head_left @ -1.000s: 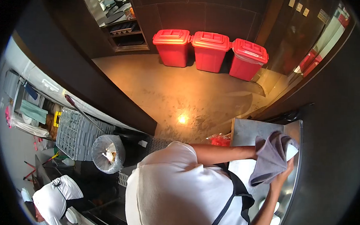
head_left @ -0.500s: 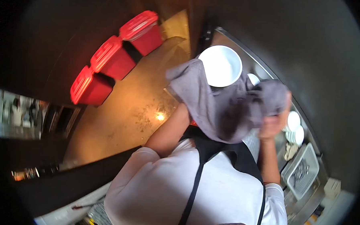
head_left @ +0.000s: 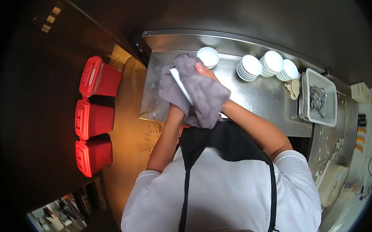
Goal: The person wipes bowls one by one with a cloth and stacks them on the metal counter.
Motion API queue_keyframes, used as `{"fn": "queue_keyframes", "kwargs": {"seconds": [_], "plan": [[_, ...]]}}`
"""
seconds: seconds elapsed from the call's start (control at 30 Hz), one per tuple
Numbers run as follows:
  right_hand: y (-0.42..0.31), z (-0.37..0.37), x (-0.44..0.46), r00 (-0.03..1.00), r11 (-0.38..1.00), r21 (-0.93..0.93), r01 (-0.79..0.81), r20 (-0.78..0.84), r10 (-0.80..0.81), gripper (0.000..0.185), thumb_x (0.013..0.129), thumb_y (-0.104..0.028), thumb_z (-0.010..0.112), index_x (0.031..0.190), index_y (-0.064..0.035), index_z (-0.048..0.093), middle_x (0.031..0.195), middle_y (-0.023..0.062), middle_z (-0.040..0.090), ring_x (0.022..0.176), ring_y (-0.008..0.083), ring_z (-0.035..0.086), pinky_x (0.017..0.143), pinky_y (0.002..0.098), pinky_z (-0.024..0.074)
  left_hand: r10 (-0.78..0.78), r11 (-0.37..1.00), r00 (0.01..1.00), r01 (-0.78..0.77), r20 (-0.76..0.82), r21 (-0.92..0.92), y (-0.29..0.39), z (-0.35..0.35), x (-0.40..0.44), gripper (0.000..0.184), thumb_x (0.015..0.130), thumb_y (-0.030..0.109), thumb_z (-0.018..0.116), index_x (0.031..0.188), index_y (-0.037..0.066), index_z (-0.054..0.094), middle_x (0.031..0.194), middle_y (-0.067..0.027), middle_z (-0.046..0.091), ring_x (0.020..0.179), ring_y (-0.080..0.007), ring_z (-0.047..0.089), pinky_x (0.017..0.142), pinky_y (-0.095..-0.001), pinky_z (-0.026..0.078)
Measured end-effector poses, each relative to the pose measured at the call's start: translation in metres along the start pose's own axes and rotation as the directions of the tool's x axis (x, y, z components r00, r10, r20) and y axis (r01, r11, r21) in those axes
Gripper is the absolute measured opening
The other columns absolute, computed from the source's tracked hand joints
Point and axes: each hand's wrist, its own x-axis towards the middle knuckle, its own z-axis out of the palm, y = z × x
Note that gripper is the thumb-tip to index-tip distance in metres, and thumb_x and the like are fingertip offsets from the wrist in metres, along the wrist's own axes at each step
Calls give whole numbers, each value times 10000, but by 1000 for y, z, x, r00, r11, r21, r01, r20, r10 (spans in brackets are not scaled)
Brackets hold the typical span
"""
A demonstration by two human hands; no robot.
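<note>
A grey cloth [head_left: 203, 92] is bunched between my hands above the steel counter. Wrapped in it is a white bowl [head_left: 181, 85], tilted on its side so that only a strip of its rim shows. My left hand [head_left: 176, 110] reaches under the cloth on the bowl's left side; its fingers are covered. From the right, my right hand [head_left: 206, 71] presses the cloth round the bowl, with the thumb side in sight and the other fingers hidden in the folds. Just behind the cloth stands another white bowl [head_left: 208, 57] on the counter.
Stacks of white bowls [head_left: 249, 68] line the back of the steel counter [head_left: 261, 100]. To their right are a crumpled beige cloth [head_left: 293, 88] and a white basket [head_left: 335, 101] of metal cutlery. Red lidded bins [head_left: 100, 118] stand on the floor at left.
My view has turned toward the counter. The bowl, earlier facing up with its inside showing, is now tipped on edge within the cloth, and my hands have come together round it.
</note>
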Motion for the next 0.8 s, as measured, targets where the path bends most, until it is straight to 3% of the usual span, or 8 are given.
{"fn": "queue_keyframes", "kwargs": {"seconds": [0.17,0.27,0.37,0.43,0.5,0.6,0.7,0.8], "plan": [[52,-54,-26,923,726,-600,335,54,-382,451,976,-199,636,1373,1,564,1205,58,685,1072,123,603,964,328,497,96,898,994,-62,-56,435,-89,6,39,435,981,314,581,1293,12,603,1337,-206,591,1273,-335,533,1097,-433,407],[52,-88,-45,999,755,-654,-51,-33,39,405,947,-230,673,1273,8,652,1134,117,736,998,214,684,930,369,519,367,814,891,-168,-268,556,-162,46,67,347,922,217,603,1178,-13,648,1207,-255,636,1143,-370,609,997,-448,478],[2,-70,-63,936,145,-926,-347,-334,109,341,916,-252,688,1115,23,717,994,205,739,988,377,696,916,454,518,89,541,988,59,-127,839,-94,54,101,253,873,214,594,934,-1,711,1007,-246,709,962,-400,678,825,-477,524],[21,-125,-66,855,-57,-995,-84,-43,-516,291,835,-202,752,1034,10,726,956,204,728,898,403,673,842,485,515,114,493,993,-37,-23,869,-95,62,113,257,854,220,607,908,-5,717,924,-244,711,870,-411,687,767,-484,532],[-9,-147,-61,737,-292,-941,-170,75,-672,356,803,-147,767,1105,23,683,1105,219,700,1046,396,654,931,479,503,110,597,993,-25,-51,802,-101,72,123,266,838,247,618,885,5,718,891,-248,711,831,-414,688,737,-496,525],[-31,-195,-49,781,-418,-893,-167,139,-609,286,823,-143,741,1052,20,690,1036,217,716,1004,390,669,926,484,495,52,700,993,39,-106,713,-143,90,136,287,850,248,584,877,-8,710,923,-260,709,892,-419,681,794,-494,514],[-35,-211,-45,917,-354,-887,-297,-161,-365,156,844,-143,687,943,-25,710,848,205,719,815,377,692,815,501,501,89,666,995,-24,-47,745,-150,93,141,284,861,241,571,910,8,725,960,-245,716,917,-421,682,805,-491,519],[-33,-225,-43,878,-307,-920,-243,-74,-472,137,878,-156,652,923,-44,717,737,206,695,702,399,679,745,501,500,22,788,998,22,-65,616,-152,91,136,248,859,249,609,857,17,695,931,-212,703,891,-389,664,781,-461,506]]}}
